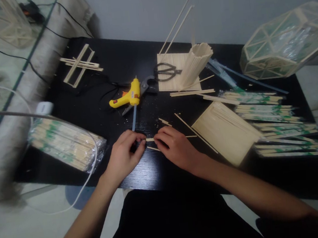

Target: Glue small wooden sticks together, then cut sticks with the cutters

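Observation:
Between my two hands lies a thin wooden stick (150, 139), low over the black table. My left hand (127, 151) pinches its left end with thumb and forefinger. On the right, my right hand (175, 146) has its fingers closed round the same stick, and a thin length sticks out beyond the knuckles. A short loose stick (153, 148) lies just below, near my right fingertips. Just beyond my left hand is a yellow glue gun (129, 95) with a bluish glue stick (134, 117) in its back. Pliers (144, 87) lie partly under the gun.
A wooden stick tube (197, 64) stands on a square stick panel (173, 58), with black-handled scissors (167, 72) beside it. A shallow wooden panel (226, 134) and several packs of chopsticks (286, 128) lie right. A larger chopstick pack (65, 142) and a stick frame (79, 66) lie left.

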The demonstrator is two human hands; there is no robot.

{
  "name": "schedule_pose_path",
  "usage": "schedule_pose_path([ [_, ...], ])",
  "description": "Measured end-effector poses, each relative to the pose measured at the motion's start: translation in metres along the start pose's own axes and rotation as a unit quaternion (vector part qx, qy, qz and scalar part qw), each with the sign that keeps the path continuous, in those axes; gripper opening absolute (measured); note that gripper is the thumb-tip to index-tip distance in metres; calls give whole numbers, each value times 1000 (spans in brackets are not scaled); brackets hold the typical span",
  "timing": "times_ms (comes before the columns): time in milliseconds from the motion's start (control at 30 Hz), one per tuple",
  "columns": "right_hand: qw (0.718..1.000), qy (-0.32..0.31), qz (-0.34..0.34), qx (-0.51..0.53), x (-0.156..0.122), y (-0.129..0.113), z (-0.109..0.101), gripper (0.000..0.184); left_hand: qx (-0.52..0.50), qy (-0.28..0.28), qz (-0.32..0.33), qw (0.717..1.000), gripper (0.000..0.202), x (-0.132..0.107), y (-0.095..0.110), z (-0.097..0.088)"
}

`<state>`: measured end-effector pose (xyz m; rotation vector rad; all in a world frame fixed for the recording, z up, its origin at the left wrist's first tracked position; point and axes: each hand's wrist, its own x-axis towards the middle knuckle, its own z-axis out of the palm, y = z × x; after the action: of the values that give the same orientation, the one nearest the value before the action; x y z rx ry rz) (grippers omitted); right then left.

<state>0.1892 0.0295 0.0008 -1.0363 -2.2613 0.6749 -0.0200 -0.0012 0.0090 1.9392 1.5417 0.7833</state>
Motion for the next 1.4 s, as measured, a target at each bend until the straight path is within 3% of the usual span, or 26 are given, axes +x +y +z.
schedule_pose_path([
  [700,1000,-7,-6,-8,2,1,-1,14,50,-24,38,998,11,5,1,3],
  [1400,1000,-17,-6,-24,4,0,1,13,61,-24,35,997,11,5,2,4],
])
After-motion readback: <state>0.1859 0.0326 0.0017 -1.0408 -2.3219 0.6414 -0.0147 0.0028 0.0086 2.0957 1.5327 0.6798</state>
